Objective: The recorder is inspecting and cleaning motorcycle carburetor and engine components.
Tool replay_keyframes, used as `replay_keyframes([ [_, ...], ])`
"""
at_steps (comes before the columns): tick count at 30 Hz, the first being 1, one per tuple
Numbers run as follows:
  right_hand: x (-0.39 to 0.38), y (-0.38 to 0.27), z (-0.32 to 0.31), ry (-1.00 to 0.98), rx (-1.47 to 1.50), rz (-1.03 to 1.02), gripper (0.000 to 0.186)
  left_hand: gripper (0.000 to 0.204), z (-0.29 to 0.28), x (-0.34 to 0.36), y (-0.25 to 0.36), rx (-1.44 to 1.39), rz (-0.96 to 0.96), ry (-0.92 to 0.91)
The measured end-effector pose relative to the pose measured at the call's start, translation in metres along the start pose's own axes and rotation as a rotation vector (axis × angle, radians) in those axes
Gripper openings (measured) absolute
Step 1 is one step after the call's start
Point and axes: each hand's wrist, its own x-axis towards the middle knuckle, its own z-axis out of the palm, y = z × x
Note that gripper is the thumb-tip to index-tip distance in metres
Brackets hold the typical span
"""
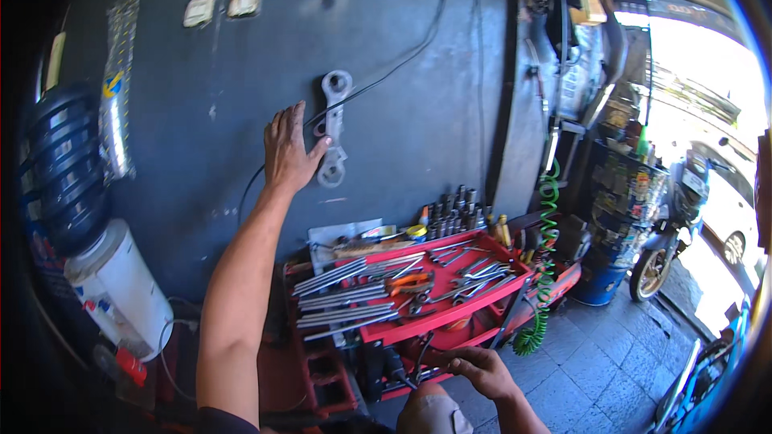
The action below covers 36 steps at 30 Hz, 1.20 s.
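My left hand [289,153] is raised at the dark wall, its fingers stretched upward and the thumb held apart. Just right of it hangs a pale wrench-shaped holder [334,124] with ring-like ends; the thumb overlaps it, and whether they touch I cannot tell. A thin black cable [378,80] runs across the holder and behind the hand. Low in front of the tool cart [426,323], my right hand [482,371] points left with its fingers extended. A dark thin cord or tool [420,354] shows by those fingertips; no grip on it is visible.
The red cart carries wrenches [478,280], long metal bars [342,293], orange-handled pliers [410,283] and sockets [457,213]. A green coiled hose [540,297] hangs at its right. A water dispenser [121,289] stands left; a blue drum [615,233] and motorcycle [667,233] are far right.
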Motion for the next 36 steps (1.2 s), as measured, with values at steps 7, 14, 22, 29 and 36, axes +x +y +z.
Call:
replay_keyframes([
  [7, -0.033, 0.028, -0.054, 0.177, -0.043, 0.119, 0.035, 0.038, 0.025, 0.050, 0.002, -0.023, -0.128, -0.262],
  [14, -0.068, 0.102, -0.083, 0.365, 0.092, 0.263, 0.031, 0.046, 0.029, 0.064, -0.055, 0.009, -0.596, 0.119],
  [22, -0.098, 0.152, -0.089, 0.438, 0.141, 0.460, 0.031, 0.049, 0.059, 0.062, -0.082, 0.206, -0.676, -0.094],
  [29, -0.083, 0.142, -0.092, 0.446, -0.015, 0.395, 0.031, 0.056, 0.071, 0.026, -0.083, 0.302, -0.483, -0.267],
  [36, -0.062, 0.133, -0.076, 0.399, 0.047, 0.311, 0.028, 0.064, 0.036, -0.012, -0.091, 0.321, -0.397, -0.132],
])
